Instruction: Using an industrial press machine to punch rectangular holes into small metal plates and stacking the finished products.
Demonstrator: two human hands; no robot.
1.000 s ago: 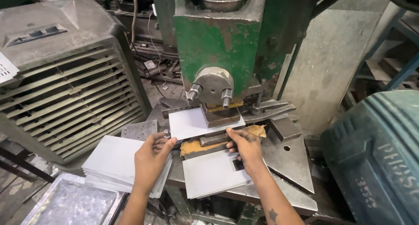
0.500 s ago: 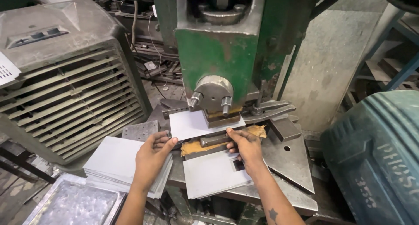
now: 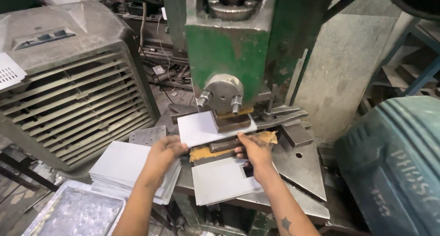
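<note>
Both hands feeding a sheet into the green press (image 3: 229, 57)

The left hand (image 3: 164, 154) and right hand (image 3: 255, 150) each pinch a near edge of the white sheet (image 3: 201, 127), lying under the press's ram. Fingers sit close to the die (a ram stroke could catch them, I judge), and an uneven grip might skew the sheet.

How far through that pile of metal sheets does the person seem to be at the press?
Done: one sheet lies on the bed in front of the press, with a dark opening at its right edge. In hand: the left hand and right hand hold a pale sheet under the green press. Left: a stack of sheets waits beside the left arm.
</note>
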